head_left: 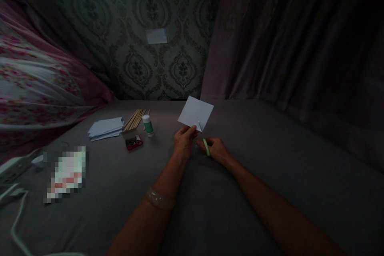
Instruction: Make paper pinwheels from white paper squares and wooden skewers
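Note:
My left hand [184, 141] pinches the lower edge of a small white paper square [195, 113], holding it tilted above the grey bed surface [270, 148]. My right hand [216, 150] is closed round green-handled scissors [205, 141], whose blades point up into the bottom edge of the paper. A clear bangle sits on my left wrist. Both forearms reach in from the bottom of the view.
To the left lie a stack of white papers [105, 128], a bundle of wooden sticks [136, 119], a glue stick [148, 125] and a small red box [133, 142]. A floral pillow [39, 84] is far left. White cables [15, 208] lie at bottom left. Curtain [285, 48] at right.

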A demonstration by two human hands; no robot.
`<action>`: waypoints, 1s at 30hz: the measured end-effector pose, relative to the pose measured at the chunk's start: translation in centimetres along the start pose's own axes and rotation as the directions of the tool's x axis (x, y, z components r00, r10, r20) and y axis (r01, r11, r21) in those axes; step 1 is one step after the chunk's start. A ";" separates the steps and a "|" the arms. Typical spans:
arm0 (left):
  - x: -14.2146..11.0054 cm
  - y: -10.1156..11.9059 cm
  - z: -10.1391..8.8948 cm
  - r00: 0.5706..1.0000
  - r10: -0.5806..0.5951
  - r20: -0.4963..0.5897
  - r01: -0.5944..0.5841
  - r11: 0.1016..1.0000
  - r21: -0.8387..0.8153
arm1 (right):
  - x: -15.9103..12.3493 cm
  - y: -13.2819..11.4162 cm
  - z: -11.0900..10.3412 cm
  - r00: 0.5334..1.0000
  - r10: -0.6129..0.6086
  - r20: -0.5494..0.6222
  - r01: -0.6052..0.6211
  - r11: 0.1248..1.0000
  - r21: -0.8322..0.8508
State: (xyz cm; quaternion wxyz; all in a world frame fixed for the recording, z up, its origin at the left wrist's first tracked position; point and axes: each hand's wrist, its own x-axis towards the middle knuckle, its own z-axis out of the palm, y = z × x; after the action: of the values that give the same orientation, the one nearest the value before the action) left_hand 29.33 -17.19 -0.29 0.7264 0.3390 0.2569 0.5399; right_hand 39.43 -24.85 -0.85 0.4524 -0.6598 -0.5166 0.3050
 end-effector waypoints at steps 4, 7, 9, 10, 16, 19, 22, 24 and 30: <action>0.0 0.0 0.0 1.000 0.001 -0.012 -0.001 1.000 0.006 | 0.0 0.0 -0.1 1.000 0.009 -0.007 -0.009 1.000 -0.025; -0.1 0.1 0.1 1.000 0.006 -0.026 -0.006 1.000 0.005 | 0.0 0.0 -0.1 1.000 0.014 -0.011 -0.014 1.000 -0.020; -0.2 0.2 0.2 0.999 0.012 -0.030 -0.012 1.000 0.004 | 0.0 -0.1 -0.1 1.000 0.021 -0.009 -0.021 1.000 -0.018; -0.2 0.2 0.3 0.999 0.016 -0.030 -0.016 1.000 0.000 | 0.0 -0.1 -0.1 1.000 0.023 -0.013 -0.023 1.000 -0.019; -0.1 0.1 0.2 1.000 0.013 -0.027 -0.013 1.000 -0.004 | -0.2 -0.2 -0.1 1.000 0.009 -0.022 -0.009 1.000 -0.019; 0.1 0.0 0.0 0.999 0.012 -0.039 -0.012 1.000 -0.012 | -0.1 -0.2 -0.1 1.000 0.014 -0.025 -0.015 1.000 -0.026; 0.1 0.0 0.0 0.999 0.012 -0.041 -0.012 1.000 -0.022 | 0.0 -0.1 -0.1 1.000 0.012 -0.027 -0.013 0.999 -0.038; -0.1 0.1 0.1 0.999 0.008 -0.037 -0.009 1.000 -0.026 | 0.0 -0.1 0.0 0.999 0.006 -0.031 -0.008 0.999 -0.048; -0.4 0.7 0.4 0.998 -0.047 -0.032 0.046 0.998 -0.050 | 0.0 -0.3 0.0 0.999 0.018 -0.028 -0.019 0.999 -0.039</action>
State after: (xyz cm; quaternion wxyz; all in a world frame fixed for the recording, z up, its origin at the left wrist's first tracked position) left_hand 29.08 -17.54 0.52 0.7425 0.3060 0.2632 0.5345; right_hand 39.33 -24.89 -0.57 0.4435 -0.6775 -0.5100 0.2900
